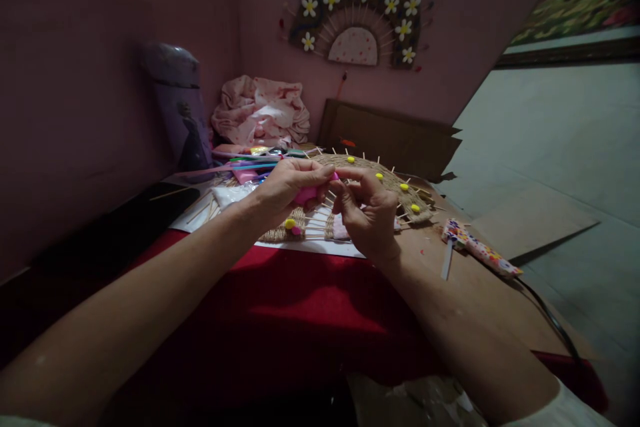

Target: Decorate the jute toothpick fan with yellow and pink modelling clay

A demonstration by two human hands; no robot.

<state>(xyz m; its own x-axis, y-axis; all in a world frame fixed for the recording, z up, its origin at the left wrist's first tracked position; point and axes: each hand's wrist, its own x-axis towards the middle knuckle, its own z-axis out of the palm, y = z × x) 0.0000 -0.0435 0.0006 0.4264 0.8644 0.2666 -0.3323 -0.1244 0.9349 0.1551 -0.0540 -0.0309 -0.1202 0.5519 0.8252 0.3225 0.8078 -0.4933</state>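
My left hand is closed on a small lump of pink clay, pinched between thumb and fingers. My right hand meets it from the right, its fingertips pinched at the same pink lump. Both hands hover just above a half-round woven jute fan with thin wooden sticks radiating from it. Small yellow clay balls sit on several stick tips. One more yellow ball lies at the fan's near left edge.
A red cloth covers the near table. Coloured tools and sticks lie behind the fan, with a pink bundle of fabric and a purple container at the wall. A patterned packet lies right. A finished flower fan hangs above.
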